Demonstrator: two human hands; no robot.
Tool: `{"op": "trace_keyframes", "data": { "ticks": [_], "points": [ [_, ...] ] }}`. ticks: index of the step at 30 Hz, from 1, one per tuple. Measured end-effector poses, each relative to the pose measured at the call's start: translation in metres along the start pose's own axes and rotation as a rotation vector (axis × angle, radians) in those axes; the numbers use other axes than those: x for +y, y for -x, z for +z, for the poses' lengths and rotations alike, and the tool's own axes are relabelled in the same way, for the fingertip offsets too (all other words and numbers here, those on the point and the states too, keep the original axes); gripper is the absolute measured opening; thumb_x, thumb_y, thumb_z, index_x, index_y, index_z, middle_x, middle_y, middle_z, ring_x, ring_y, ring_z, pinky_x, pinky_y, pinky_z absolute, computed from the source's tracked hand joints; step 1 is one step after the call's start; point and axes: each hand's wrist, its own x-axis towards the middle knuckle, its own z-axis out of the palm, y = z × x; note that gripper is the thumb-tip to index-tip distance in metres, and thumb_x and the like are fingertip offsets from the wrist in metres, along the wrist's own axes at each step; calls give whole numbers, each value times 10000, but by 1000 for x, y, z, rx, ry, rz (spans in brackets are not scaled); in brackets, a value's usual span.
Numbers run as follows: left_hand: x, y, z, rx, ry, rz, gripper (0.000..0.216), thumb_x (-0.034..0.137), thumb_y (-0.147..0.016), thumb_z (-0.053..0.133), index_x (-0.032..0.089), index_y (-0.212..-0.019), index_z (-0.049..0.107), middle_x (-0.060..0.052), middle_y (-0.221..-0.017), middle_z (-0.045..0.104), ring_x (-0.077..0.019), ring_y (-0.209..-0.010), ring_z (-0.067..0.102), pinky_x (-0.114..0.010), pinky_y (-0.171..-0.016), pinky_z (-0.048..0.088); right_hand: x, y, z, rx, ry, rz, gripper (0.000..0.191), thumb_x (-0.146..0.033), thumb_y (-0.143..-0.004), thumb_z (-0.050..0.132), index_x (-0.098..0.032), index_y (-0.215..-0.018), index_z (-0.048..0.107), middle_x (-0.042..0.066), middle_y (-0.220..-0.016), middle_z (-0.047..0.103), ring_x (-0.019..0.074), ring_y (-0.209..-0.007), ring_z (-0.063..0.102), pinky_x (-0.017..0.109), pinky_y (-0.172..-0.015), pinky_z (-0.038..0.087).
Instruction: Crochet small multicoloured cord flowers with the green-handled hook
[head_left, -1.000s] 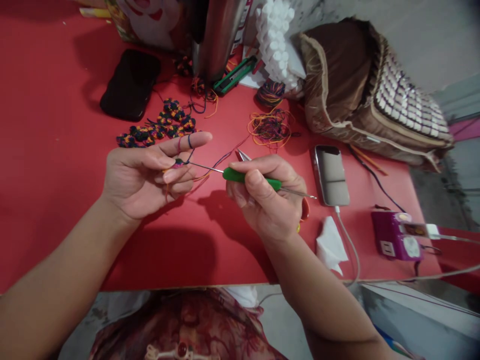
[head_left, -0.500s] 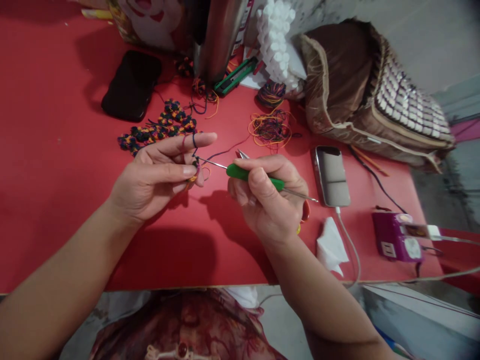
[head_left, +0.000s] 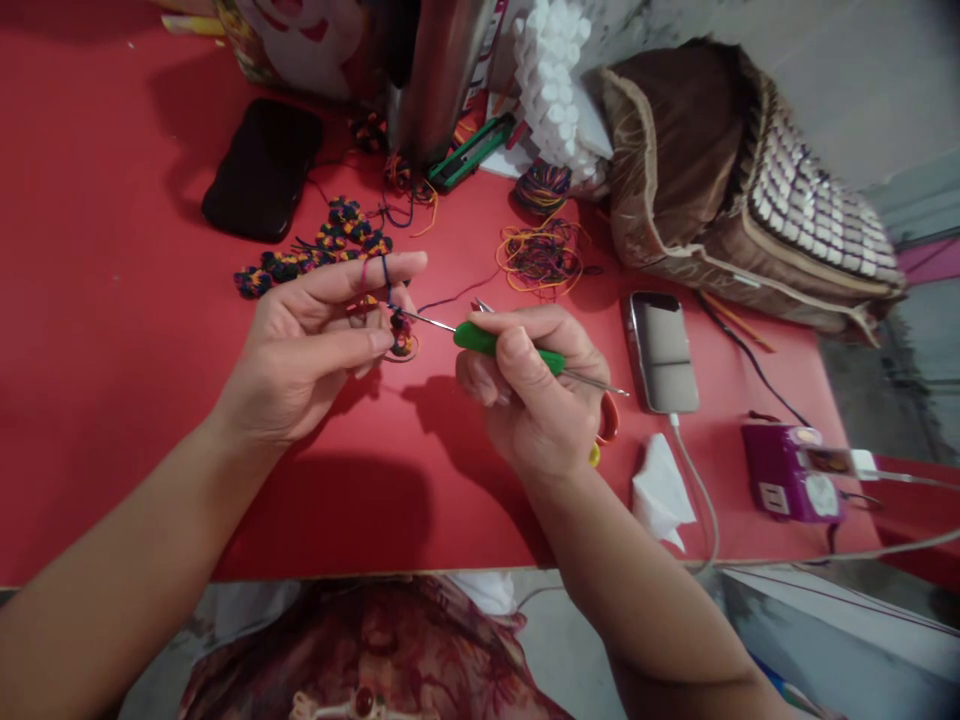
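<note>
My right hand grips a crochet hook by its green handle, the thin metal tip pointing left. That tip meets a small multicoloured crochet piece, which my left hand pinches between thumb and fingers. Dark yarn wraps round my raised left index finger, and a strand trails right to a loose tangle of yarn. Behind my left hand lie finished-looking crocheted clusters in navy, orange and pink. Scissors lie partly hidden under my right hand, with orange-red handle loops.
On the red table are a black phone-like object, a green cutter, a yarn ball, a charging phone, a crumpled tissue and a purple power adapter. A brown bag stands back right.
The crochet piece has turned in my left fingers, so more of it shows below the hook tip. My left index finger has shifted slightly up and left; the right hand barely moved.
</note>
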Motion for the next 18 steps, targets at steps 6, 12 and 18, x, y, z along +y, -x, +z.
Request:
{"op": "trace_keyframes", "data": {
  "ticks": [6, 12, 18],
  "points": [
    [0, -1, 1, 38, -42, 13, 278, 162, -787, 987, 311, -1020, 967, -17, -843, 791, -157, -736, 689, -297, -694, 594, 1, 1, 0, 20, 39, 25, 197, -461, -979, 920, -279, -969, 847, -97, -553, 555, 84, -415, 473, 258, -435, 428],
    [0, -2, 0, 43, -63, 28, 322, 151, -762, 1011, 324, -1030, 970, -22, -866, 772, -169, -756, 680, -323, -740, 614, 1, 4, 3, 44, 38, 15, 180, -442, -987, 917, -272, -973, 858, -99, -549, 532, 80, -417, 461, 254, -448, 435],
    [5, -2, 2, 46, -63, 27, 292, 135, -755, 981, 297, -997, 969, -29, -846, 785, -156, -755, 676, -306, -742, 631, 0, 2, 1, 70, 85, 22, 259, -513, -946, 939, -267, -926, 859, -102, -524, 511, 79, -405, 427, 265, -436, 443]
  ]
}}
